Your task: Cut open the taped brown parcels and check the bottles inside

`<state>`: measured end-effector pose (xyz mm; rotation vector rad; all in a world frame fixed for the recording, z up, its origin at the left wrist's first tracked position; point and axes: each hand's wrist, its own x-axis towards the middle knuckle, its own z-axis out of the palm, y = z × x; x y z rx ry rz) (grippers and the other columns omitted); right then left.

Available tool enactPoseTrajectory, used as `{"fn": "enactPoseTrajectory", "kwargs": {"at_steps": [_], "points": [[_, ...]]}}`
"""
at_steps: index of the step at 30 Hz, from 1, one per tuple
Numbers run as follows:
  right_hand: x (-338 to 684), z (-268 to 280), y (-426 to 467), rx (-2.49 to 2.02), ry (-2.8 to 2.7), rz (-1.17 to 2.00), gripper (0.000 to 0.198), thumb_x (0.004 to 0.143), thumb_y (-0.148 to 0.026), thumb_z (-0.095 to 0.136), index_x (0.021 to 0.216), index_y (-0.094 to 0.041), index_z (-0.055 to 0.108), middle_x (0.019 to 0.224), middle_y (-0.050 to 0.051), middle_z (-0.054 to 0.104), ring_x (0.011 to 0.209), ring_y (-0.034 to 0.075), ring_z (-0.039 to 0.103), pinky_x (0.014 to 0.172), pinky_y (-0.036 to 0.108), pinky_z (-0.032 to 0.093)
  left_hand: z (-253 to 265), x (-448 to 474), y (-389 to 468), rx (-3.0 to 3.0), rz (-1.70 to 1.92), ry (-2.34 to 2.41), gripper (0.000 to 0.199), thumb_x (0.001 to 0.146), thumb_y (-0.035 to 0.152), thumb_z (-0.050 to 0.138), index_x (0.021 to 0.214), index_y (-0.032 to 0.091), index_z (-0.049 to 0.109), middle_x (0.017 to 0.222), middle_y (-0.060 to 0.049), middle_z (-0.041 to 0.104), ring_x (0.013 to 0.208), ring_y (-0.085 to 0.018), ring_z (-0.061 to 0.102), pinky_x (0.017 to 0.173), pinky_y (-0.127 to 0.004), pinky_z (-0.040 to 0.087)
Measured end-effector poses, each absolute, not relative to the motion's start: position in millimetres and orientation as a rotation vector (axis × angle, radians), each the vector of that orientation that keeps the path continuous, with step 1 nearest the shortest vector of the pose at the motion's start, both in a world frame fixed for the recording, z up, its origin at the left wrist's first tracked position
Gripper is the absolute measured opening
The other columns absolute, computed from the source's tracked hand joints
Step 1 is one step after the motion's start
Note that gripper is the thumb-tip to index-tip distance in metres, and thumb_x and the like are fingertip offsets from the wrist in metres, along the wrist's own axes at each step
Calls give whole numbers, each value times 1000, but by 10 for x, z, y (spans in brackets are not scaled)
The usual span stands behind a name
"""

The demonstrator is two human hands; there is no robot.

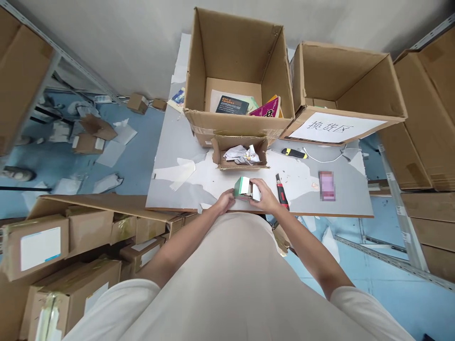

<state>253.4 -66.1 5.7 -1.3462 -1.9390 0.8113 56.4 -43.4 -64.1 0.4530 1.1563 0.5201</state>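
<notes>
The clearest writing before me is on a white paper sign (pixel 337 127) fixed to the right-hand large carton (pixel 350 94): three handwritten characters, which I read as 换货区. In the left-hand large carton (pixel 234 40) lie a dark book (pixel 232 105) with orange print and a magenta book (pixel 266 109) with bold black marks; their titles are too small for me to make out.

I count two large cartons on the table (pixel 159 192), and one small open carton (pixel 241 166) just in front of the left one, with crumpled white paper (pixel 236 152) inside. One red-and-black utility knife (pixel 282 191) lies near my right hand (pixel 266 195), and a black-and-yellow tool (pixel 295 153) sits farther back, beside a white cable (pixel 322 160).

The small green-and-white box (pixel 245 186) is between my hands, near the table's front edge, its white flap raised. My left hand (pixel 225 201) has its fingers closed on the lower left corner; my right grips the opposite side. Both forearms angle inward.
</notes>
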Motion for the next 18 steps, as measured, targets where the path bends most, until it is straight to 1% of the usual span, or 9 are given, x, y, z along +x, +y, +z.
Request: {"fn": "enactPoseTrajectory", "kwargs": {"at_steps": [2, 4, 6, 8, 9, 11, 14, 16, 18], "points": [[2498, -42, -645, -1315, -1998, 840, 70, 67, -15, 64, 132, -22, 39, 124, 14, 51, 119, 28, 50, 101, 47, 44, -648, 609, -409, 449, 512, 1134, 43, 71, 30, 58, 112, 17, 61, 112, -8, 66, 104, -24, 61, 94, -40, 45], [2484, -116, -628, -1292, -2046, 866, 70, 67, -13, 62, 132, -22, 38, 125, 14, 49, 121, 28, 48, 102, 47, 43, -604, 635, -401, 505, 533, 1114, 47, 76, 41, 55, 118, 18, 59, 120, -8, 62, 112, -26, 57, 97, -42, 42], [2488, -153, -613, -1281, -2063, 883, 68, 68, -13, 62, 131, -23, 38, 127, 14, 48, 123, 28, 47, 102, 47, 43, -511, 646, -401, 713, 607, 1120, 63, 74, 47, 61, 129, 19, 50, 134, -10, 53, 123, -28, 49, 101, -43, 39], [2502, -147, -601, -1274, -2062, 896, 65, 70, -15, 62, 130, -23, 39, 129, 14, 46, 124, 28, 47, 102, 47, 43, -387, 653, -396, 1049, 694, 1163, 87, 64, 45, 74, 139, 20, 38, 144, -13, 41, 130, -30, 41, 104, -42, 37], [2511, -129, -597, -1268, -2062, 909, 63, 71, -16, 62, 129, -23, 39, 130, 15, 45, 125, 28, 46, 103, 48, 42, -323, 658, -390, 1217, 726, 1186, 93, 62, 41, 77, 142, 20, 34, 145, -14, 37, 132, -30, 39, 104, -42, 37], [2534, -74, -599, -1259, -2058, 946, 62, 72, -22, 66, 127, -23, 39, 133, 16, 43, 128, 29, 43, 103, 50, 41, -210, 671, -376, 1495, 758, 1189, 85, 68, 37, 72, 142, 20, 33, 145, -14, 37, 133, -28, 37, 106, -43, 37], [2572, -2, -650, -1281, -1964, 1015, 61, 71, -32, 72, 122, -23, 41, 139, 18, 37, 132, 31, 38, 101, 51, 42, -118, 677, -364, 1733, 784, 1114, 55, 85, 28, 49, 138, 18, 39, 140, -14, 44, 132, -24, 39, 109, -42, 35], [2597, 4, -722, -1324, -1816, 1049, 54, 74, -35, 69, 119, -24, 41, 141, 18, 35, 132, 29, 37, 95, 49, 47, -107, 661, -363, 1784, 829, 1136, 49, 90, 21, 36, 139, 18, 38, 139, -13, 44, 133, -21, 39, 111, -42, 33], [2620, -26, -816, -1380, -1654, 1064, 47, 81, -34, 61, 122, -26, 40, 142, 16, 35, 132, 27, 39, 90, 46, 51, -112, 627, -357, 1818, 866, 1195, 52, 90, 16, 31, 142, 19, 34, 146, -13, 37, 137, -20, 34, 112, -42, 32]]}}
